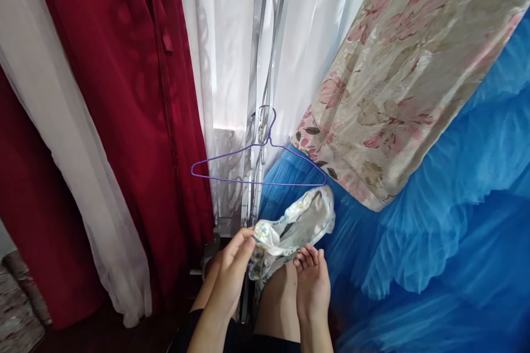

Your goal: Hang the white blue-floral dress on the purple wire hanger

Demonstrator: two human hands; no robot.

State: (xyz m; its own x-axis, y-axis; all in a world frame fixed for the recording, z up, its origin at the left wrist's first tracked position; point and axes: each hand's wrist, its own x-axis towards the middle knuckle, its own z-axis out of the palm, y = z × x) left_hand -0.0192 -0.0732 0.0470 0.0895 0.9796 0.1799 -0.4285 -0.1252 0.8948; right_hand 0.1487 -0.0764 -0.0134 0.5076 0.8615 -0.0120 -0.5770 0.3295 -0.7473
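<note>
A thin white garment with a pale floral print (285, 240) is bunched in front of me, its opening spread in a loop. My left hand (238, 256) is closed, pinching the garment's left edge between thumb and fingertips. On the right, my right hand (312, 281) has its fingers curled at the lower edge of the fabric; the exact grip is partly hidden. Just above the cloth hangs a purple wire hanger (260, 182), its hook at a metal rack (252, 176). The garment's top reaches close to the hanger's right end; whether they touch I cannot tell.
Dark red curtains (132, 94) and a whitish drape (83, 138) hang at left, sheer white curtains (223, 38) behind the rack. At right are a beige floral cloth (385, 77) and a ruffled blue tulle skirt (434, 220). My bare knees (277, 303) are below.
</note>
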